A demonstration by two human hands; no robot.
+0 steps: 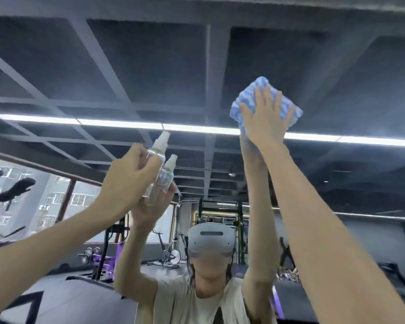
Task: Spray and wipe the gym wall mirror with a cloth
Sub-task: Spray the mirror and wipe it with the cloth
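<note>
The cloth [251, 95] sits in the upper right of the frame, pinned flat to the mirror [150, 66] under the right hand [264, 122], whose fingers are spread wide and straight, arm stretched up almost fully. Glass not yet covered lies left and below it. In the centre left, the left hand [124, 181] curls round the spray bottle [158, 152], its long axis tilted up and rightward, nozzle seemingly near the glass, arm bent and lower
</note>
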